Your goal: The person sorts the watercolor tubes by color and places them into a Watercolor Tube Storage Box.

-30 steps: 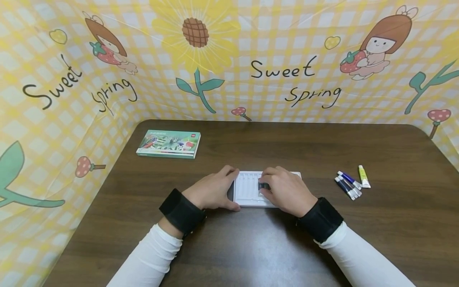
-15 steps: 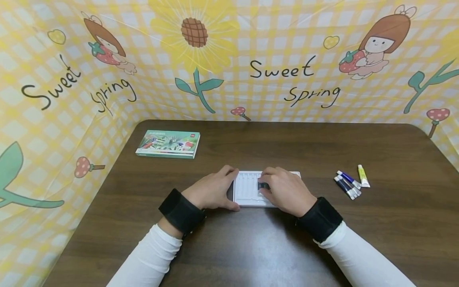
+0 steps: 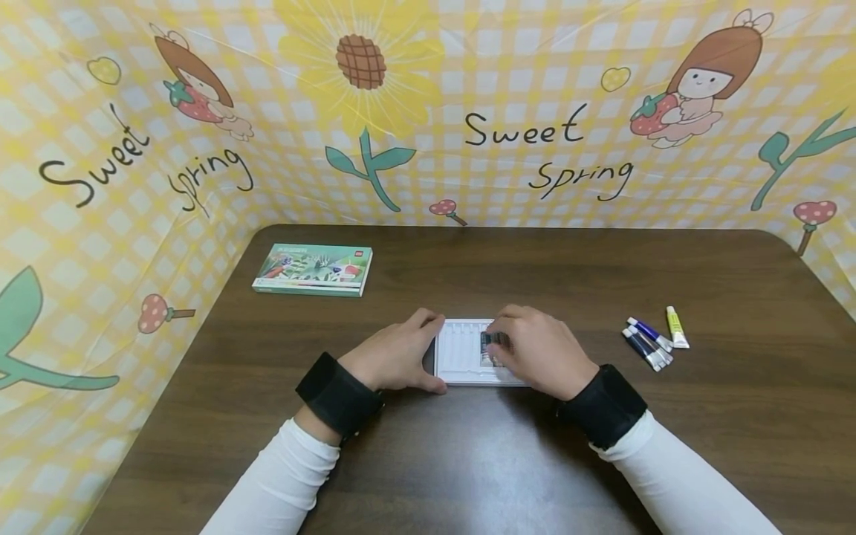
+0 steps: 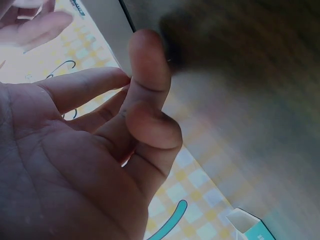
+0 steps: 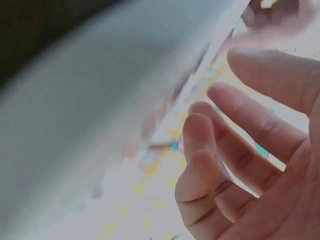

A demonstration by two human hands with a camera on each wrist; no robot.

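Observation:
A white slotted plastic tray (image 3: pixel 458 357) lies on the table in the head view. My left hand (image 3: pixel 397 353) holds its left end, thumb at the near corner and fingers at the far corner. My right hand (image 3: pixel 540 348) is over the tray's right part, its fingers bent loosely. In the right wrist view no object shows between the right hand's fingers (image 5: pixel 250 110). Beside these fingertips, a dark-labelled paint tube (image 3: pixel 486 349) lies in a slot of the tray. The right hand hides the slots further right.
To the right, two dark paint tubes (image 3: pixel 643 350) and a blue one (image 3: pixel 650 334) lie together, with a yellow paint tube (image 3: pixel 677 328) near them. A green printed box (image 3: pixel 313 269) sits at the back left of the brown table (image 3: pixel 428 461). Patterned cloth (image 3: pixel 535 74) hangs behind.
My right hand has shifted slightly right and its fingertips have drawn back from the dark paint tube, so more of the tube shows. My left hand stays on the tray's left end.

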